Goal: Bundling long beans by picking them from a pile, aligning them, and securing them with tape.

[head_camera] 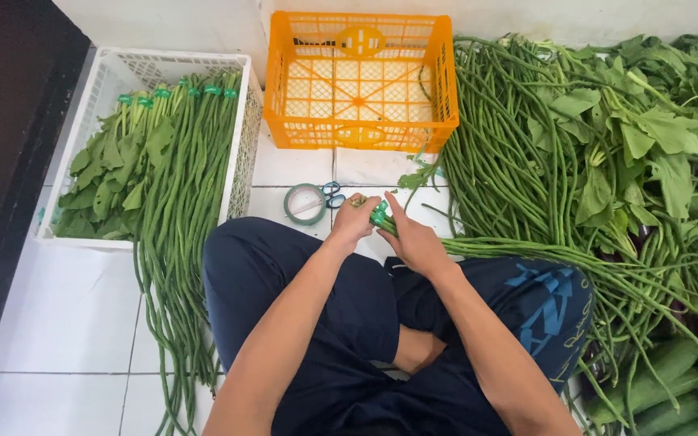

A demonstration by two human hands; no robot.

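1. Crossed legs in dark blue shorts (325, 323) fill the near foreground; the person sits on a white tiled floor (58, 323).
2. Left hand (355, 222): fingers closed around the end of a bundle of long beans (527, 252), at the point where green tape (379, 215) wraps it.
3. Right hand (414, 241): fingers curled over the same taped end, touching the left hand; grip firm, thumb extended forward along the bundle.
4. Bundle position: held above the right knee, its length trailing off to the person's right into the loose heap of long beans and leafy greens (607, 137).
5. Roll of tape (305, 203) lies flat on the floor just ahead of the left hand, with blue-handled scissors (333, 194) touching its edge.
6. Orange crate (361, 81) stands beyond the tape roll against the wall.
7. White crate (123, 73) at far left holds tied bundles of beans and greens; the beans overhang its near rim onto the floor.
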